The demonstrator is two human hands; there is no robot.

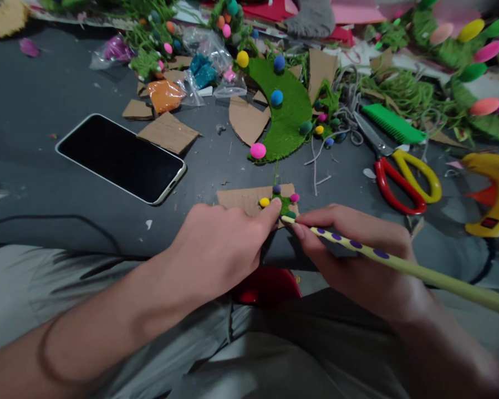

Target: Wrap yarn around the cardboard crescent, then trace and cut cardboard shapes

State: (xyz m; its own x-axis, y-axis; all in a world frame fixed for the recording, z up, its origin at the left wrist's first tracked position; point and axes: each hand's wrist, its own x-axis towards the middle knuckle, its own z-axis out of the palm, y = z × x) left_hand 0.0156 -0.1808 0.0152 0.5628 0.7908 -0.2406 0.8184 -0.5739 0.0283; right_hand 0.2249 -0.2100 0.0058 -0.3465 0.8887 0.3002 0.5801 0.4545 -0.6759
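My left hand [228, 244] has its fingers curled, with one fingertip pressing a small green star [284, 207] onto a piece of cardboard [237, 200] near the table edge. Small yellow, pink, blue and green balls sit on the star's points. Pinched between my right thumb and fingers is a thin pale yellow stick with purple dots [399, 264]; its tip meets the star's lower edge. My right hand [357, 249] is low beside the cardboard. Just beyond lies a green yarn-covered crescent [293, 111] with coloured balls, a strand running from it towards the star.
A phone [120, 158] lies at left, partly under a cardboard scrap [170, 132]. Scissors [399, 166], a green comb [394, 123] and a yellow glue gun [493, 194] are at right. Small plastic bags [195, 88], green yarn [407, 88] and more decorated pieces crowd the back.
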